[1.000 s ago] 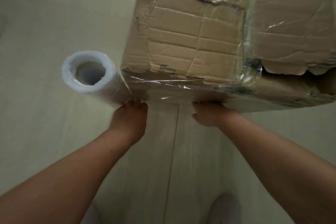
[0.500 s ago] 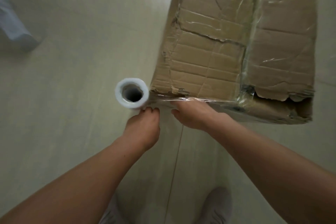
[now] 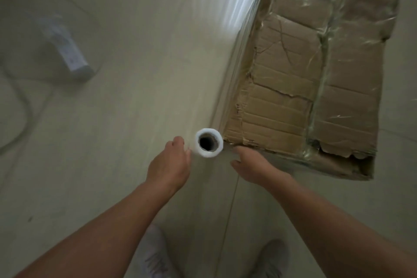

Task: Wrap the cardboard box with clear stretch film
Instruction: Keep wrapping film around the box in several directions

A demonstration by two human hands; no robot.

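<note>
A worn cardboard box (image 3: 316, 88) stands on the floor at the upper right, with clear film over its top and sides. The white stretch film roll (image 3: 209, 143) stands upright at the box's near left corner, seen from above down its hollow core. A sheet of clear film (image 3: 239, 36) runs from the roll along the box's left side. My left hand (image 3: 171, 165) grips the roll from the left. My right hand (image 3: 252, 165) holds it from the right, just under the box's near edge. The roll's lower part is hidden.
A white power strip (image 3: 70, 52) with a grey cable (image 3: 22, 117) lies on the pale floor at the left. My two light shoes (image 3: 155, 255) are at the bottom edge. A thin floor seam (image 3: 230, 210) runs between my arms.
The roll has moved from the box's near side round to its near left corner. Film now stretches along the left side. Both hands came closer together around the roll.
</note>
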